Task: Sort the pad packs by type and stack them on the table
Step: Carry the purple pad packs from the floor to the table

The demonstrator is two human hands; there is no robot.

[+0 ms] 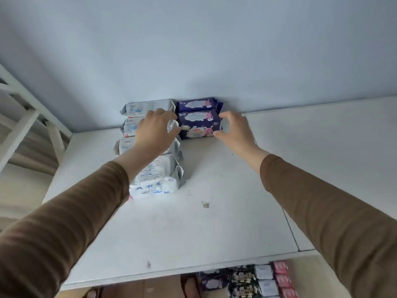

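On the white table (214,222), a row of white pad packs (154,179) runs from the wall toward me on the left. Beside it at the wall stand dark purple pad packs, a rear purple pack (196,104) and a front purple stack (198,124). My left hand (155,130) reaches over the white packs, its fingertips touching the left end of the front purple stack. My right hand (234,130) is at the right end of that stack, thumb and fingers spread and touching it. Both hands flank the stack on the table.
A pale blue wall (204,50) rises directly behind the packs. More packs, purple, dark, white and pink (253,278), lie on the floor below the table's near edge. A white frame (19,117) stands at the left. A seam (290,229) splits the tabletop on the right.
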